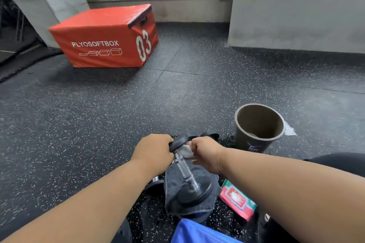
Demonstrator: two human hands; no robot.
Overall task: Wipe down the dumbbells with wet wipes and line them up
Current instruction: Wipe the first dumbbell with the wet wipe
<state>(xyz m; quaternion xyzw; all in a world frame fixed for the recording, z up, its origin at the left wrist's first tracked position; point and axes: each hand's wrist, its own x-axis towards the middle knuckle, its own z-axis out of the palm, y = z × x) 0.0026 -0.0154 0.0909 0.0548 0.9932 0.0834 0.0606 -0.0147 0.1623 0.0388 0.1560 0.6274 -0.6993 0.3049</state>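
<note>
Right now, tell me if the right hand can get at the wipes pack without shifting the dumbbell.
Probably yes. The wipes pack lies uncovered on the floor just under the right forearm, beside the dumbbell. But the right hand grips a white wipe, so it would have to let go first.

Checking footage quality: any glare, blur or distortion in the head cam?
Head view: glare streaks on the red plyo box top; wide-angle bending of walls at the edges; mild softness on both hands, left hand, right hand, around the white wipe; dumbbell handle stays readable.

Pretty even, flat indoor light, nothing harsh. There's glare on top of the red box (pixel 110 34), and a soft shadow under it. Wide-angle bending at the edges, overall slightly soft.
</note>
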